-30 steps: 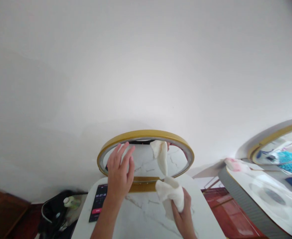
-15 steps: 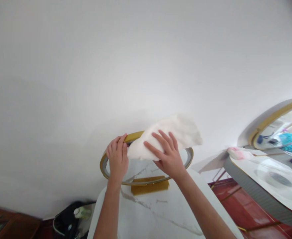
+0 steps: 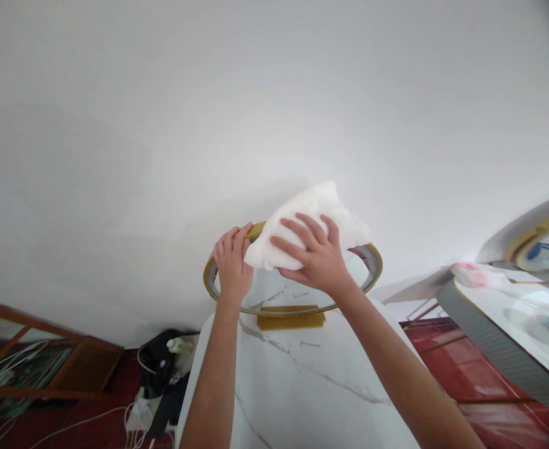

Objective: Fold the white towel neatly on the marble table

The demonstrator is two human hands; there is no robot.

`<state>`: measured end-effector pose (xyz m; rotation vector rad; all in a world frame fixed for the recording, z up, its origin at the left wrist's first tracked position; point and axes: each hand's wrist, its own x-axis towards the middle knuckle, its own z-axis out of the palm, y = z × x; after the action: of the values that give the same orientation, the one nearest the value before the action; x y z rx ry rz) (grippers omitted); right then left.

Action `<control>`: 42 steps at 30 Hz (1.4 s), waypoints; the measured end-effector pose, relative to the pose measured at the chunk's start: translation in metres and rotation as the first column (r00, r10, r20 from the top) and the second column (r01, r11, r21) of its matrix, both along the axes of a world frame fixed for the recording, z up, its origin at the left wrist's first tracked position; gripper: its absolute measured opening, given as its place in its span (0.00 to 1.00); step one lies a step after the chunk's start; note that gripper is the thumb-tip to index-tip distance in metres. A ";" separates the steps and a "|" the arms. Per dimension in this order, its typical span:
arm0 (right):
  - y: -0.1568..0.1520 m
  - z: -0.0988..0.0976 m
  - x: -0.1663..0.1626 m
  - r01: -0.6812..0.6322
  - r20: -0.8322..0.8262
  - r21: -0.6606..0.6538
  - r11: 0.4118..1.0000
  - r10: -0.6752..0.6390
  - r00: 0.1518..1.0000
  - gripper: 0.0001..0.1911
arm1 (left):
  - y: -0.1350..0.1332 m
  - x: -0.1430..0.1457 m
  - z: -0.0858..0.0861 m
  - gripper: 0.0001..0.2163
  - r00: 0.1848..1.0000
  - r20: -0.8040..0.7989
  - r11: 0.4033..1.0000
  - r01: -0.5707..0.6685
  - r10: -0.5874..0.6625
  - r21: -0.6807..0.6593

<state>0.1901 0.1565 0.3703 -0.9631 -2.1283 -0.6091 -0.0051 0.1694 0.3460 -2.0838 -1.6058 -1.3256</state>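
Right grip (image 3: 319, 259): fingers splayed apart on white cloth (image 3: 319, 202), cloth over upper rim of gold-framed mirror (image 3: 297, 294). Left grip (image 3: 234, 265): clamped on mirror's upper left rim. Mirror on gold base (image 3: 291, 320), atop marble-patterned bench (image 3: 293, 393), near wall (image 3: 274, 93). Off right: second bench (image 3: 499, 312), another mirror (image 3: 543, 229). Down left: bottle (image 3: 181, 346).

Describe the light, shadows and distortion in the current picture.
In the head view, soft, uneven light on the wall; a faint shadow above the mirror; the cloth bright, its folds faint; the top-right corner darkened.
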 end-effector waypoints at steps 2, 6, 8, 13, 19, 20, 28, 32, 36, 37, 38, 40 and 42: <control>0.002 -0.006 0.011 0.048 -0.088 0.014 0.999 -0.046 0.995 0.25 | 0.002 0.002 0.001 0.18 1.000 0.009 1.000 -0.016 0.016 0.002; 0.001 -0.020 0.031 0.178 -0.332 -0.011 0.984 -0.171 0.927 0.23 | 0.006 0.004 0.001 0.18 0.999 0.015 0.999 -0.040 0.040 0.018; -0.003 -0.025 0.033 0.223 -0.395 -0.026 0.974 -0.215 0.893 0.23 | 0.006 0.004 0.000 0.18 0.999 0.015 0.999 -0.042 0.042 0.022; -0.008 -0.023 0.013 0.175 -0.255 0.022 0.984 -0.164 0.953 0.25 | 0.003 0.002 -0.002 0.18 0.998 0.025 0.998 -0.064 0.063 0.027; -0.005 -0.012 -0.016 0.073 -0.038 0.002 0.997 -0.073 0.997 0.28 | -0.001 0.001 0.001 0.18 0.999 0.003 0.999 -0.047 0.047 0.002; -0.004 -0.010 -0.017 0.063 -0.017 -0.002 0.998 -0.063 0.998 0.28 | -0.001 0.001 0.001 0.18 0.999 0.002 0.999 -0.046 0.046 0.005; -0.006 -0.011 0.017 0.113 -0.106 -0.039 0.993 -0.117 0.988 0.24 | 0.004 0.001 0.000 0.18 0.999 -0.003 0.999 -0.053 0.053 0.000; -0.011 -0.021 0.040 0.162 -0.197 -0.069 0.984 -0.172 0.965 0.25 | 0.003 0.001 0.002 0.18 0.999 0.004 0.999 -0.043 0.043 0.011; -0.015 -0.030 0.049 0.146 -0.197 -0.057 0.988 -0.155 0.968 0.28 | -0.010 0.018 0.009 0.19 1.000 -0.017 0.998 -0.023 0.024 0.066; -0.016 -0.032 0.050 0.141 -0.200 -0.050 0.989 -0.148 0.969 0.30 | -0.015 0.026 0.011 0.19 0.999 -0.045 0.997 -0.004 0.008 0.080; -0.017 -0.034 0.052 0.139 -0.211 -0.044 0.989 -0.146 0.967 0.32 | -0.019 0.035 0.013 0.19 0.996 -0.083 0.996 0.026 -0.018 0.087; -0.018 -0.039 0.058 0.148 -0.256 -0.047 0.988 -0.155 0.954 0.35 | -0.026 0.055 0.017 0.21 0.981 -0.170 0.991 0.106 -0.090 0.081; -0.019 -0.046 0.067 0.161 -0.318 -0.070 0.984 -0.175 0.932 0.35 | -0.030 0.075 0.020 0.22 0.957 -0.246 0.983 0.174 -0.154 0.062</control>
<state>0.2573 0.1373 0.3239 -1.1912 -1.7858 -0.4522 0.0695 0.1397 0.3657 -2.2670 -1.2821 -1.1121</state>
